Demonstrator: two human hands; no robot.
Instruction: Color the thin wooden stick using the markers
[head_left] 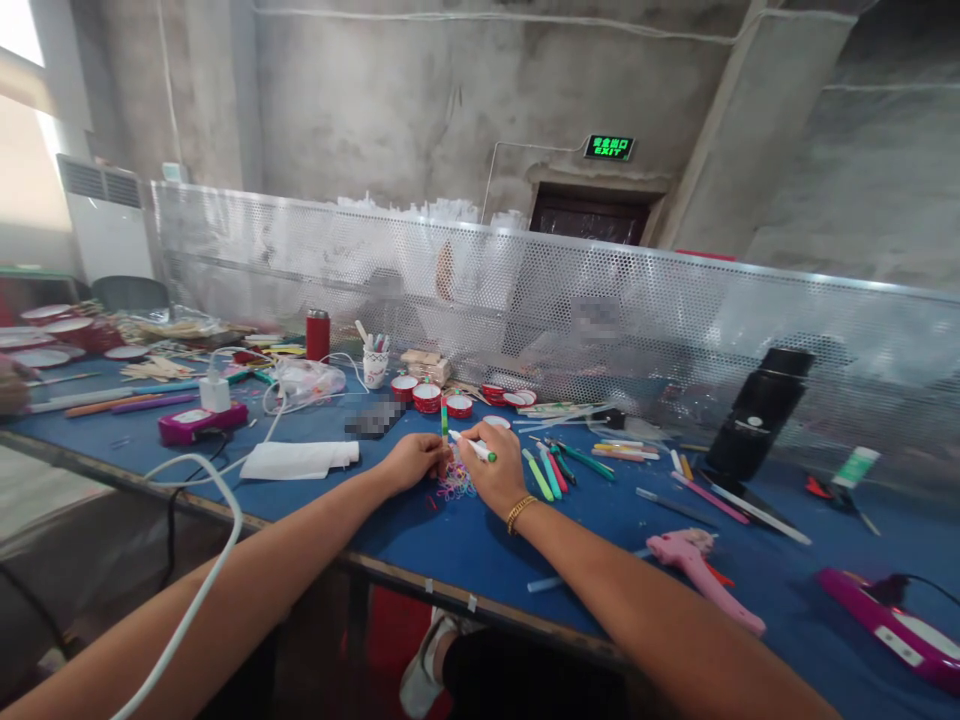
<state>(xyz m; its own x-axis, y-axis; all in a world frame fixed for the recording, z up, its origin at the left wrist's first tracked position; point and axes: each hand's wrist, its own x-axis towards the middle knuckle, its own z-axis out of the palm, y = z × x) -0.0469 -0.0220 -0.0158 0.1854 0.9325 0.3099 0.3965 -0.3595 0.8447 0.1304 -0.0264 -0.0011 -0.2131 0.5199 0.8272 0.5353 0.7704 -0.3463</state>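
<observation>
My left hand (418, 462) is closed around the lower end of a narrow stick (444, 416), held upright and coloured in green and reddish bands. In my right hand (495, 468), which wears a gold bracelet on the wrist, is a white marker (474, 447) with a green end. The marker's tip points left and is close to the stick; whether it touches cannot be made out. Beneath both hands lies a loose pile of thin multicoloured bands (456, 484) on the blue table (420, 535). Several green, red and black pens (551, 470) rest just right of my right hand.
A pink glue gun (701, 575) lies near my right forearm. Purple power strips (201, 424) sit at both sides. Farther back stand small red tins (427, 397), a pen cup (376, 362), a red bottle (317, 335) and a tilted black bottle (757, 420). A white cable (225, 560) crosses the left edge.
</observation>
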